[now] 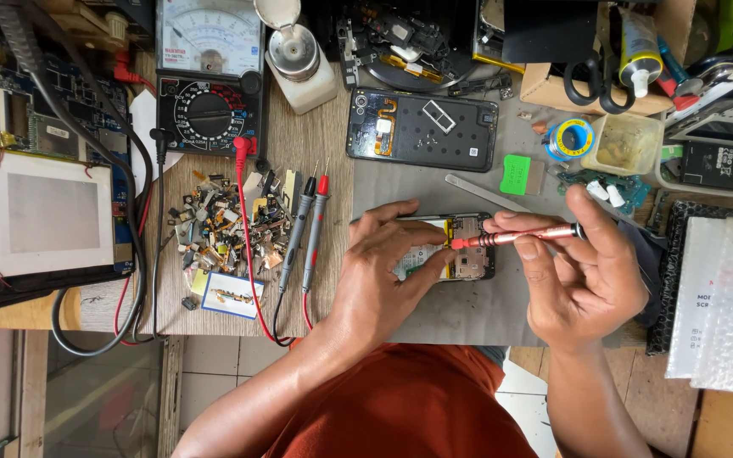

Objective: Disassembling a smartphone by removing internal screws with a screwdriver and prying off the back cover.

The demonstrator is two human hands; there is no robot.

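Note:
An opened phone (467, 254) with bare circuit boards lies on a grey mat (434, 314) in the middle of the bench. My left hand (379, 271) clamps it from the left, thumb on its top edge and fingers over its screen side. My right hand (583, 271) pinches a small red screwdriver (515, 236), held level, its tip touching the phone's board near the top. A second phone's back shell (422, 129) lies face-up just behind.
An analog multimeter (209, 76) with red and black probes (307, 229) stands at the back left, beside a heap of small salvaged parts (222, 225). An opened tablet (40, 170) sits far left. A white bottle (299, 59), scissors (591, 80), solder spool (572, 137) and bubble wrap (723, 305) surround the mat.

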